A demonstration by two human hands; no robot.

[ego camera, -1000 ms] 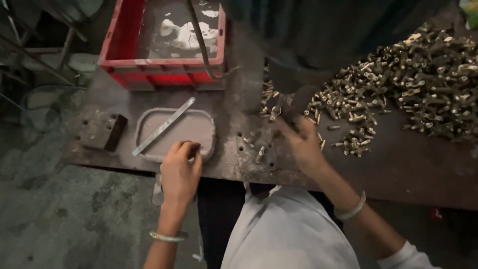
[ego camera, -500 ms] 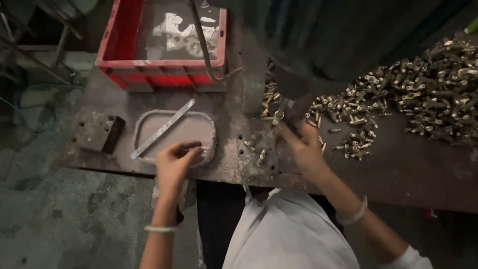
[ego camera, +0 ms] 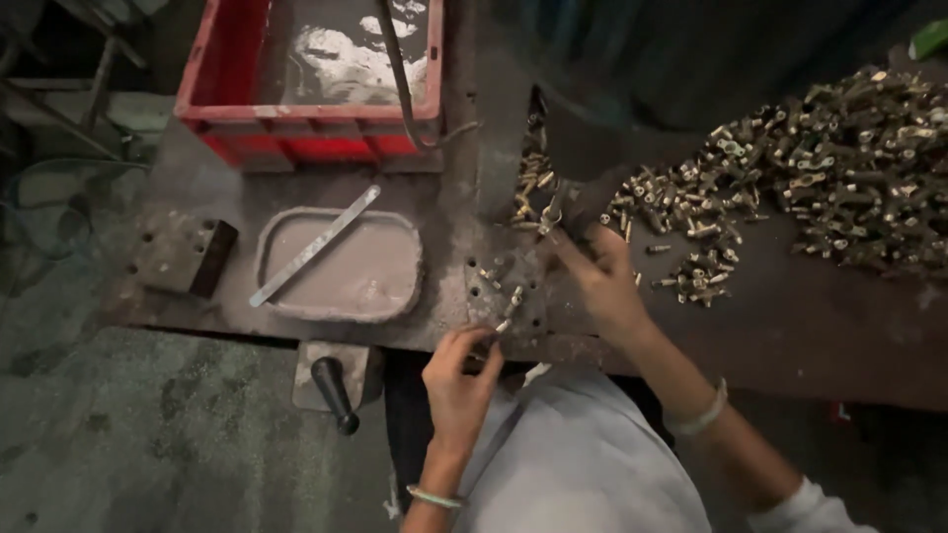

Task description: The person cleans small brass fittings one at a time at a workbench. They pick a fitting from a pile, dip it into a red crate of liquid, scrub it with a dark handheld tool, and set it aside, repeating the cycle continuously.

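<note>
Head view looked down on a dirty metal bench [ego camera: 296, 178]. I saw my left hand [ego camera: 459, 380] at about 6 o'clock, with its fingers pinched together on a small brass part [ego camera: 506, 321] at the bench's near edge. My right hand [ego camera: 602, 281] was near the middle, reaching up toward 12 o'clock to the dark machine [ego camera: 592, 138]. Its fingers seemed closed on a tiny piece, but I could not tell for sure. A big pile of brass parts [ego camera: 849, 168] lay at 2 o'clock, so I judged lots of work was left. Only a few loose parts [ego camera: 528, 192] sat by the machine. A grey tray [ego camera: 341, 266] with a flat metal strip [ego camera: 316, 245] sat at 9 o'clock, and a red crate [ego camera: 306, 128] at 11 o'clock.
</note>
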